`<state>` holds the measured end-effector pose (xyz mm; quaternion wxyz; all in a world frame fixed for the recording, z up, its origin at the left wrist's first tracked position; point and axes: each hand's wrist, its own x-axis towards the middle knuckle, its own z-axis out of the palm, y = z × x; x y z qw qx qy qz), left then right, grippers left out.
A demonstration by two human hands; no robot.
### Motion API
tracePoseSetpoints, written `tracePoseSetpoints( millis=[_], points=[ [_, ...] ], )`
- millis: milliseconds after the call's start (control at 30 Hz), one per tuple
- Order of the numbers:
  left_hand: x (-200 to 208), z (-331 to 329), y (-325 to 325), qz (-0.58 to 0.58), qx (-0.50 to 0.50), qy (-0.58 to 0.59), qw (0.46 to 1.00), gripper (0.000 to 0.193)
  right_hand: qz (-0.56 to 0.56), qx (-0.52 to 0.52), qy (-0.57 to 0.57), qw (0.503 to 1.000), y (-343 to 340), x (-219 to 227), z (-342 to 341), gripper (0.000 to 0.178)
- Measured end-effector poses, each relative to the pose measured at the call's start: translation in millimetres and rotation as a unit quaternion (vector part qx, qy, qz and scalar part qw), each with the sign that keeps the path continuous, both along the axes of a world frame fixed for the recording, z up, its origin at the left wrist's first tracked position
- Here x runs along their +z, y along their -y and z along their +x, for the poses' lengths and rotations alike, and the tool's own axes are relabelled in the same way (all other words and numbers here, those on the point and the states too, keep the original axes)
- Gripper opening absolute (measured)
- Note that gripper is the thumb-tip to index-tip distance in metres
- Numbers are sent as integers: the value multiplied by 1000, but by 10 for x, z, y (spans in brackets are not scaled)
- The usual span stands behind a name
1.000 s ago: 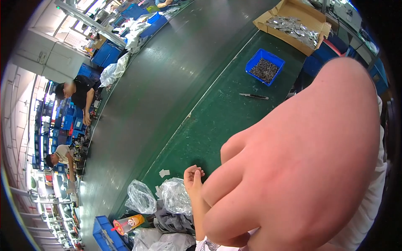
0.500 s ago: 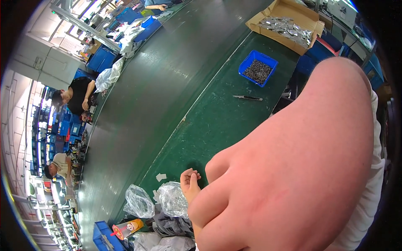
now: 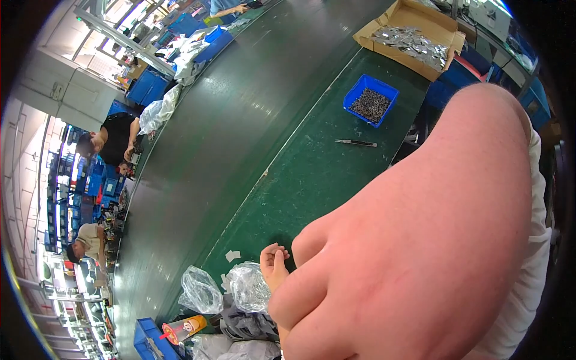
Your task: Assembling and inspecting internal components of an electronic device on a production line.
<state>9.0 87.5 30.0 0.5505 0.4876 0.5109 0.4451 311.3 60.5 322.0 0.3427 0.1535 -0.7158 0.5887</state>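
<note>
The right hand (image 3: 390, 270) is filling the foreground, its fingertips hiding beneath the knuckles, so I cannot tell whether they are gripping anything. The left hand (image 3: 274, 261) is resting just beside it, fingers bending in a narrow curl near the thumb; nothing is showing between them, yet something small could be hiding there. The near bag (image 3: 251, 291), clear and crumpled, is lying just left of the left hand's wrist, and I cannot tell if the two are touching. Loose film like that could be snagging on the wrist if the arm swings left, dragging the white scraps (image 3: 233, 255) along or nudging the cup (image 3: 183, 329) behind. With the right hand blocking the view, a small piece could be slipping from the fingers unnoticed. The tweezers (image 3: 360, 143) are lying loose near the edge of the green table (image 3: 300, 198), so a sweeping right forearm could be knocking them off. The blue tray (image 3: 358, 90) is standing just beyond, holding many small dark parts (image 3: 370, 105); a hard bump could be tipping it and scattering them.
</note>
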Motion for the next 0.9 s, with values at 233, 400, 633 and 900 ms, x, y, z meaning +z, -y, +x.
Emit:
tracePoseSetpoints(
  millis=[233,400,633,900],
  points=[
    [-266,-178,-41,6,-25,54,998,19,1,0,-10,1000,50,-21,-3,8],
    [-316,-212,-58,-6,-26,36,999,19,-9,-5,-24,1000,99,-107,-23,8],
    [-389,-231,-70,-12,-35,-14,999,23,-18,-1,-32,999,87,-150,-21,8],
    [-41,-36,-26,-44,-50,-94,993,28,-21,2,-32,999,90,-128,-14,8]
  ],
)
